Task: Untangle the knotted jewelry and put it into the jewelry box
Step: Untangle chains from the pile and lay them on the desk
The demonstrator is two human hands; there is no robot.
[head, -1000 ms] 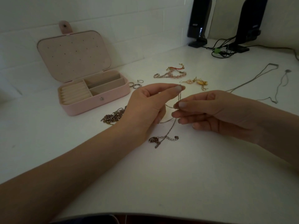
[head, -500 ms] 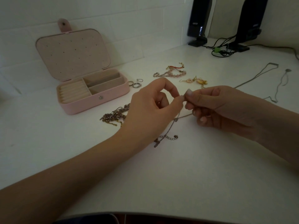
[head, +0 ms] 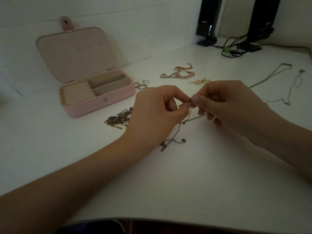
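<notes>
Up close, left hand (head: 157, 112) and right hand (head: 224, 102) each pinch the thin chain (head: 194, 119) above the surface (head: 185, 183); a hard tug could tighten its knot, well short of the open jewelry box (head: 99, 97).

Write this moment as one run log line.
left hand pinches chain | right hand pinches chain | jewelry box open

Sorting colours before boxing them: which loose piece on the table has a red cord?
The pink beaded bracelet behind the hands; a red cord crosses its top. The others show only metal or gold tones.
</notes>
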